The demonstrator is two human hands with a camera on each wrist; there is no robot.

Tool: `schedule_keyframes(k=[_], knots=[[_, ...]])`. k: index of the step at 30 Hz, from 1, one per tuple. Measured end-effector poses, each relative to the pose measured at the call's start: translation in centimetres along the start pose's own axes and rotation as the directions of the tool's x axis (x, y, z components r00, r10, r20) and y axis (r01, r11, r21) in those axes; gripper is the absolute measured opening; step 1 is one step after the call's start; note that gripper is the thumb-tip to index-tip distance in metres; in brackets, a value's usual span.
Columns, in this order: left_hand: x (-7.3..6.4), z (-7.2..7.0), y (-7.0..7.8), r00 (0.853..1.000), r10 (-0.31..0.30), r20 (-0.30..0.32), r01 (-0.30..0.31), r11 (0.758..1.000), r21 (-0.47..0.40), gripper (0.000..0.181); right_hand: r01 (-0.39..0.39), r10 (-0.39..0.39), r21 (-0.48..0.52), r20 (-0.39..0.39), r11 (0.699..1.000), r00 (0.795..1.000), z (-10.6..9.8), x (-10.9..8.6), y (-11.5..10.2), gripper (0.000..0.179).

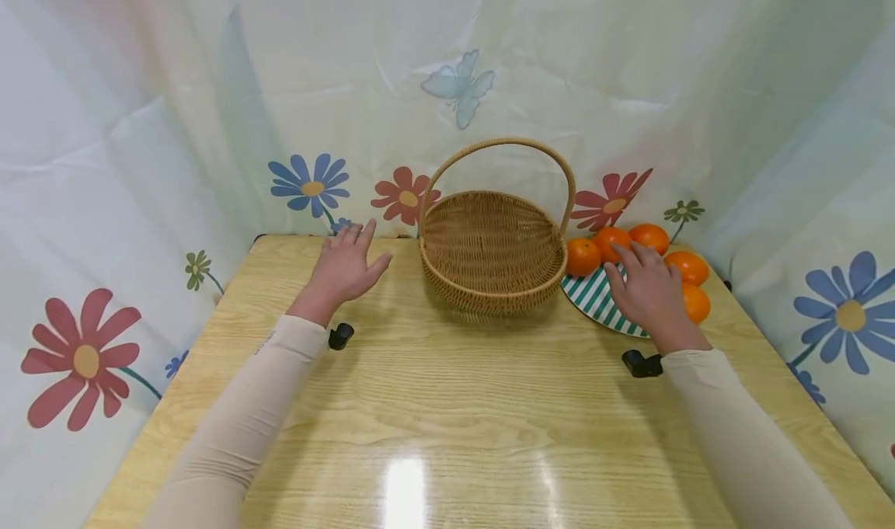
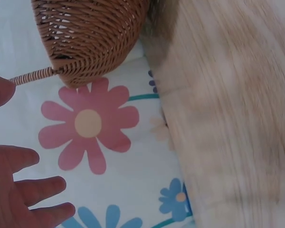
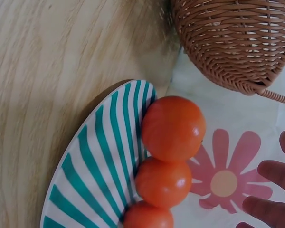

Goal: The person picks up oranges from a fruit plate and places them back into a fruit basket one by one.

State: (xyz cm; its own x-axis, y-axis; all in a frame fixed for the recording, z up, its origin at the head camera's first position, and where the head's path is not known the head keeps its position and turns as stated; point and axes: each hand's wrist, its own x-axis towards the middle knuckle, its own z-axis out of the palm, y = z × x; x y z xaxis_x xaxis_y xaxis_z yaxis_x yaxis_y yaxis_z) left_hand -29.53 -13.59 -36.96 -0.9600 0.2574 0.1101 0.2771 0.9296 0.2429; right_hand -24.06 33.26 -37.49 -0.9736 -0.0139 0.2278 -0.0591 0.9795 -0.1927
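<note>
Long beige sleeves [image 1: 238,412], creased; small grey marking [image 1: 263,343] near left cuff [image 1: 302,335]; black piece [image 1: 340,336] beside each cuff.

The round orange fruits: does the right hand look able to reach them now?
Likely yes: the right hand is close to the orange fruits, holds nothing, and nothing visible stands in between.

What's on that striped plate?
Five orange fruits show on the striped plate; the right hand hides part of it in the head view, so anything beneath cannot be seen.

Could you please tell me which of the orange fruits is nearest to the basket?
The leftmost orange fruit in the head view: it sits right beside the basket, while the others lie farther right.
</note>
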Motion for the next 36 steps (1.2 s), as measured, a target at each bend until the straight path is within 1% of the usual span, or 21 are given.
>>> schedule_keyframes(k=[4,10,16,20,23,28,36], knots=[[0.2,0.6,0.3,1.000,0.002,0.007,-0.002,1.000,-0.024,0.078,-0.011,0.011,0.011,0.004,1.000,1.000,0.1,-0.1,0.6,0.064],[0.6,1.3,0.6,1.000,0.012,0.006,-0.011,0.998,-0.065,0.075,-0.031,0.031,0.031,-0.001,0.999,1.000,0.4,-0.2,1.5,0.063],[0.9,2.0,1.0,1.000,0.015,-0.010,-0.016,0.993,-0.113,0.074,-0.050,0.049,0.041,0.009,0.998,0.999,0.6,-0.4,2.1,0.063],[1.1,2.5,1.4,0.999,0.029,-0.023,-0.032,0.988,-0.153,0.074,-0.055,0.054,0.058,0.010,0.997,0.998,0.7,-0.7,2.7,0.063],[1.2,2.7,1.7,0.999,0.034,-0.025,-0.039,0.980,-0.197,0.075,-0.056,0.056,0.063,-0.006,0.996,0.998,0.6,-0.9,3.1,0.061],[1.3,2.9,2.1,1.000,0.026,-0.016,-0.029,0.966,-0.259,0.076,-0.076,0.076,0.043,-0.010,0.996,0.997,0.5,-1.0,3.5,0.062],[1.6,3.6,2.6,1.000,0.021,-0.003,-0.021,0.958,-0.286,0.080,-0.102,0.102,0.016,-0.001,0.995,0.995,0.4,-1.2,4.4,0.064]])
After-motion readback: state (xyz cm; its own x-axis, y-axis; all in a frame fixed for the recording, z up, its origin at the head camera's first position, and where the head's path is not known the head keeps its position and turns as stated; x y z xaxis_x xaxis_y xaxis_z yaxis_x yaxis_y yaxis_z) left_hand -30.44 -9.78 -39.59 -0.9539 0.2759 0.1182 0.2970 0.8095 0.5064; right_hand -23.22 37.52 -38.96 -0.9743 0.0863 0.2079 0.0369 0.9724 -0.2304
